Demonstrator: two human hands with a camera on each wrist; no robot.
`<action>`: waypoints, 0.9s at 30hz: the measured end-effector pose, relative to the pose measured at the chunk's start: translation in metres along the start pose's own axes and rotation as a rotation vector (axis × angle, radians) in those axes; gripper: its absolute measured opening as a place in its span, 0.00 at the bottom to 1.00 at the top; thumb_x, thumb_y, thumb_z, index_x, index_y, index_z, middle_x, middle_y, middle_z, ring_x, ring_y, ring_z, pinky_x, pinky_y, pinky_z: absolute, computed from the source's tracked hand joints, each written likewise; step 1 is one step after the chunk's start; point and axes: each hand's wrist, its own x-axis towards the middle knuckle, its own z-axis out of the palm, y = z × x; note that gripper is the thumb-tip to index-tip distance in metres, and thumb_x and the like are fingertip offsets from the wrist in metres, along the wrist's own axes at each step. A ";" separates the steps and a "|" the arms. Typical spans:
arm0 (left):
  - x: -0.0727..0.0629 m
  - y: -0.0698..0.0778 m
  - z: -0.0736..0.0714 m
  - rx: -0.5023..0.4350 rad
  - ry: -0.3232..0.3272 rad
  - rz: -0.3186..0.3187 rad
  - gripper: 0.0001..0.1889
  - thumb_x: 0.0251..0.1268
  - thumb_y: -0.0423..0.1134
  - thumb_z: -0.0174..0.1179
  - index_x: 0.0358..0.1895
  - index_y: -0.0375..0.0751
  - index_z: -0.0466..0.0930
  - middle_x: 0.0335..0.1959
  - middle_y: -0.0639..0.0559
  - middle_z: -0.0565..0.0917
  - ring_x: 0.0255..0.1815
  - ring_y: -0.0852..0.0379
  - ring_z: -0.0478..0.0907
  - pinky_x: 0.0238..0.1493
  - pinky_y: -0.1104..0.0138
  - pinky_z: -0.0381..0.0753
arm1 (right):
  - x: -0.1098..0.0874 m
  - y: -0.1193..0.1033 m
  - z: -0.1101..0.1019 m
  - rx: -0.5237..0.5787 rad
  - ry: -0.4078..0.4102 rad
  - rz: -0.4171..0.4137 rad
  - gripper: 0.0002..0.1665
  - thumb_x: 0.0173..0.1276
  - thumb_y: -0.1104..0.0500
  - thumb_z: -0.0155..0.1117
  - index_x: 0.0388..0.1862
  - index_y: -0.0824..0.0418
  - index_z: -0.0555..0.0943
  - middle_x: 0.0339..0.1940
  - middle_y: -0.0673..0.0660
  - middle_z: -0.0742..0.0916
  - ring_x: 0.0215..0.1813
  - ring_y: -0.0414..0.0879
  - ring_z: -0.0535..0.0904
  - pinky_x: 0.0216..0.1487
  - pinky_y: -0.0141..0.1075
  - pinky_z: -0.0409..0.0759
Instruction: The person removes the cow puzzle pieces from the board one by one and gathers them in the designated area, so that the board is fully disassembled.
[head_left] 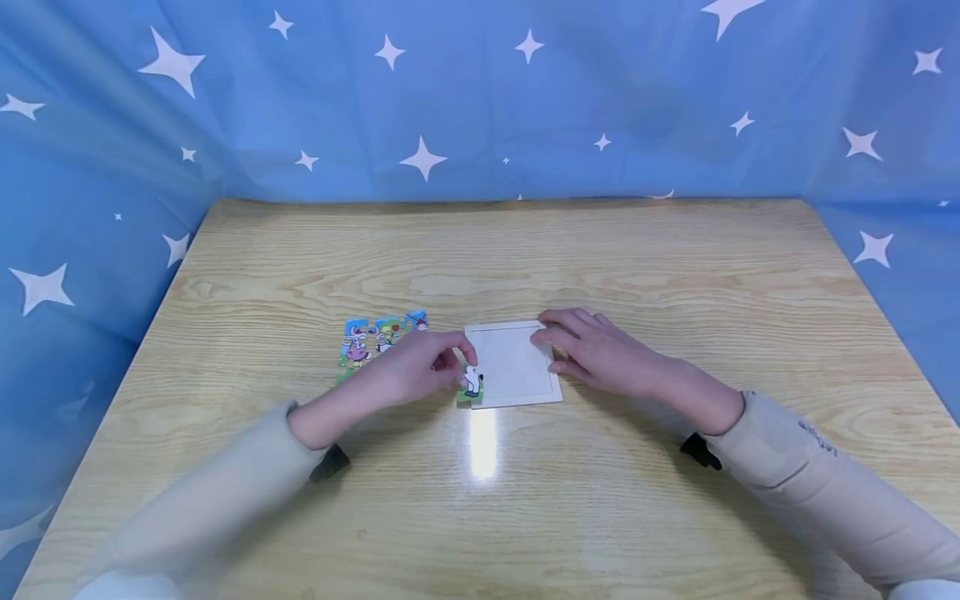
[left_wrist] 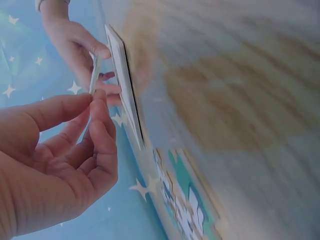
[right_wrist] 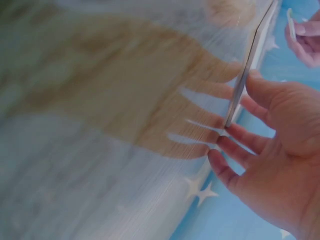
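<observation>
In the head view a puzzle piece (head_left: 472, 385), green at the bottom with a white animal figure, is pinched between the thumb and fingers of my left hand (head_left: 420, 364). The piece overlaps the lower left corner of a pale square puzzle tray (head_left: 517, 367) with a raised border. From the left wrist view, the piece (left_wrist: 94, 75) stands edge-on, raised over the table. My right hand (head_left: 607, 352) rests at the tray's right side, its fingertips on the border. In the right wrist view its thumb and relaxed fingers (right_wrist: 245, 135) touch the tray's edge (right_wrist: 243, 82).
Several colourful cartoon puzzle pieces (head_left: 356, 342) lie left of the tray, partly hidden by my left hand. The wood-grain table (head_left: 480, 258) ends at a blue star-patterned curtain (head_left: 480, 100) at the back and sides.
</observation>
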 end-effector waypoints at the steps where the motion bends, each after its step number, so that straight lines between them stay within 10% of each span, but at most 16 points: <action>1: -0.001 -0.001 -0.001 0.003 -0.003 -0.007 0.08 0.68 0.25 0.61 0.46 0.37 0.81 0.30 0.51 0.85 0.26 0.61 0.74 0.30 0.69 0.72 | 0.000 0.000 0.000 0.001 0.001 -0.003 0.24 0.73 0.59 0.69 0.64 0.62 0.75 0.69 0.67 0.75 0.71 0.63 0.68 0.60 0.62 0.72; 27: -0.024 -0.021 -0.022 0.133 0.023 -0.072 0.08 0.68 0.25 0.61 0.46 0.38 0.81 0.29 0.53 0.82 0.26 0.60 0.73 0.30 0.68 0.71 | -0.002 0.001 -0.001 0.001 0.029 -0.042 0.23 0.73 0.59 0.67 0.64 0.62 0.75 0.68 0.68 0.76 0.69 0.63 0.70 0.58 0.63 0.74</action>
